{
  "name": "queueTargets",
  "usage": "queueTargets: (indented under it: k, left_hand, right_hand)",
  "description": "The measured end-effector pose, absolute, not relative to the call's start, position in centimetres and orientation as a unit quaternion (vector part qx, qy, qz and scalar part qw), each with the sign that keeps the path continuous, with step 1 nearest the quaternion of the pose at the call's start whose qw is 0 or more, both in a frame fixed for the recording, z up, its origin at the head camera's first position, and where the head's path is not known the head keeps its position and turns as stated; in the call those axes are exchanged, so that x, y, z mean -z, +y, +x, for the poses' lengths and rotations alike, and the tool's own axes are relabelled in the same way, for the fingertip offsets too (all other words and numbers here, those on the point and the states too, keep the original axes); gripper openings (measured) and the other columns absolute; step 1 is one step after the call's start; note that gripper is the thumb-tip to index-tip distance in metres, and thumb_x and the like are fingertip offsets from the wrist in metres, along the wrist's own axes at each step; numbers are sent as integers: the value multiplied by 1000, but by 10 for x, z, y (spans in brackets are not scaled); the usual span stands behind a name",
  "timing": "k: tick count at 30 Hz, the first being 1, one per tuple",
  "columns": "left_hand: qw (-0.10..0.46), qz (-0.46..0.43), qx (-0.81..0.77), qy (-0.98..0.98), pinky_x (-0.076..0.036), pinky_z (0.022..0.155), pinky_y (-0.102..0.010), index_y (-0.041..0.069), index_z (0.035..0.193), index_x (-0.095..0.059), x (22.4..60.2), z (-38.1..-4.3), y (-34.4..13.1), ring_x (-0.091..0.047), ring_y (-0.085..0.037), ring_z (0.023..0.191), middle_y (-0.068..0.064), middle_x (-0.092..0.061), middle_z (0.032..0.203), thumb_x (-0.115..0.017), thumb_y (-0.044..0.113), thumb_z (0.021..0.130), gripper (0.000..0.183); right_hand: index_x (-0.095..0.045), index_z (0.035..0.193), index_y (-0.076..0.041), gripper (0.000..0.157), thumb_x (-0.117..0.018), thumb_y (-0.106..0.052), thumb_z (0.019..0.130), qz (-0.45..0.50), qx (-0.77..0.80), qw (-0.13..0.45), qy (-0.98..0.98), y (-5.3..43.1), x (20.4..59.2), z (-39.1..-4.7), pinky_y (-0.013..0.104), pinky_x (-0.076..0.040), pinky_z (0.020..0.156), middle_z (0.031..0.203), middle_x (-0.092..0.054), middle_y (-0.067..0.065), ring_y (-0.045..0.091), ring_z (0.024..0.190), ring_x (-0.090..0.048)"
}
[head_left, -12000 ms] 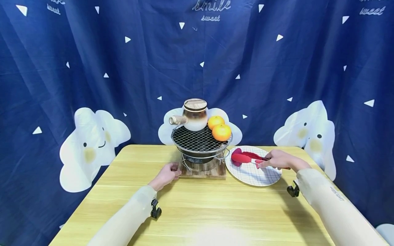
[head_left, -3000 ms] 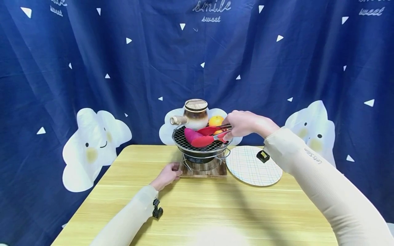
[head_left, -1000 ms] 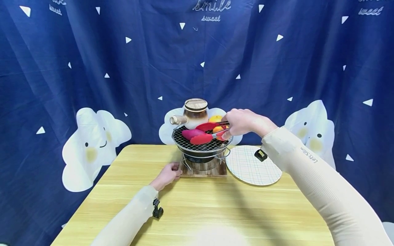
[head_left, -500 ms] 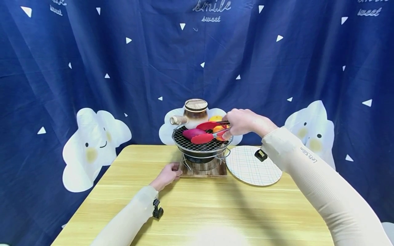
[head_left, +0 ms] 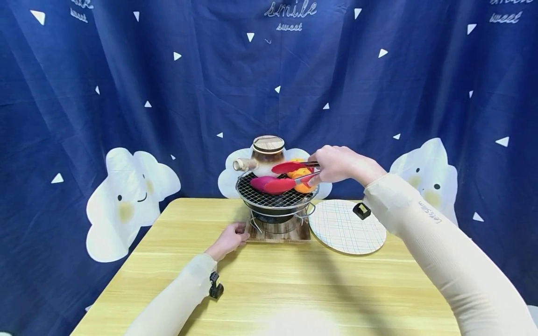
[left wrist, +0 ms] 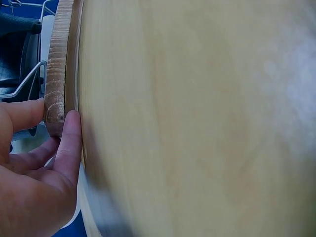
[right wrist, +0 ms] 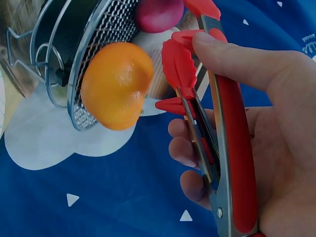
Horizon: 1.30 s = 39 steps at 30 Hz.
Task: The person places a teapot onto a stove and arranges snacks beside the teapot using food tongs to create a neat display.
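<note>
My right hand (head_left: 338,163) holds red-tipped metal tongs (head_left: 290,166) over the grill, the two red heads spread apart. A purple sweet potato (head_left: 258,182) lies on the black grill grate (head_left: 269,199); in the head view one tong head overlaps its right end. In the right wrist view the tongs (right wrist: 237,158) appear lifted off the sweet potato (right wrist: 159,15). Two oranges (head_left: 307,186) sit on the grate's right side, partly hidden by the tongs. My left hand (head_left: 229,239) pinches the left edge of the wooden board (head_left: 277,235) under the grill, thumb on top (left wrist: 57,74).
A brown-and-white lidded pot (head_left: 269,156) with a side handle stands at the back of the grate. To the grill's right lies a round checked plate (head_left: 346,228) on the wooden table (head_left: 269,280). A blue curtain (head_left: 201,93) hangs behind.
The sweet potato went from the plate to the grate, carried in the tongs. Over the last second it settled there, and the tongs rose slightly and moved right. My left hand stayed put.
</note>
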State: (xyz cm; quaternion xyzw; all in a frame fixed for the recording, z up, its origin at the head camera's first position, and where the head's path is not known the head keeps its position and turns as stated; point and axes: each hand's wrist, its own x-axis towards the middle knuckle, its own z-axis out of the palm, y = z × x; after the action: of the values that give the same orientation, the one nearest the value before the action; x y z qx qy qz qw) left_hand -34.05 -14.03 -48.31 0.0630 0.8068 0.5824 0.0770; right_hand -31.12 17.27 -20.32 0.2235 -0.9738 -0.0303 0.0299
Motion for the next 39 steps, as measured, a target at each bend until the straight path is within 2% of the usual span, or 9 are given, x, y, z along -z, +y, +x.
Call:
queueTargets:
  k: [12,16,26,33,39]
  left_hand:
    - [78,65,-583,806,-62,89,-40,-13,142,-44,485,-341,-140,-67,-31,99,-27,-60,117,-60,-1,95,51]
    - [75,66,-579,809,-63,89,-39,-12,141,-45,485,-341,-139,-67,-30,100,-26,-60,118,-60,0,96,49]
    - [74,61,-571,815,-62,89,-38,-12,141,-45,485,-340,-140,-67,-31,101,-26,-60,120,-60,2,96,50]
    - [77,61,-570,816,-62,89,-38,-11,142,-44,486,-342,-142,-68,-31,99,-26,-60,121,-60,3,96,51]
    - [75,62,-577,811,-62,89,-39,-12,141,-45,485,-341,-141,-68,-29,98,-26,-60,120,-60,2,95,50]
  right_hand:
    - [-63,135,-6,71,-81,-49,81,195,-11,29,-980,201,199,-301,47,-56,82,113,-72,8,24,96,-62]
    - [-62,136,-5,73,-81,-50,81,187,-15,30,-982,214,198,-298,49,-57,83,112,-72,8,24,95,-64]
    - [-62,136,-3,75,-81,-50,81,160,-30,31,-986,243,198,-288,44,-56,73,109,-73,8,25,95,-62]
    - [-62,133,0,77,-81,-52,79,158,-45,29,-986,267,203,-283,36,-52,61,100,-73,7,23,87,-62]
    - [-60,132,6,78,-80,-50,81,164,-69,26,-984,287,211,-279,31,-47,59,95,-72,5,20,81,-60]
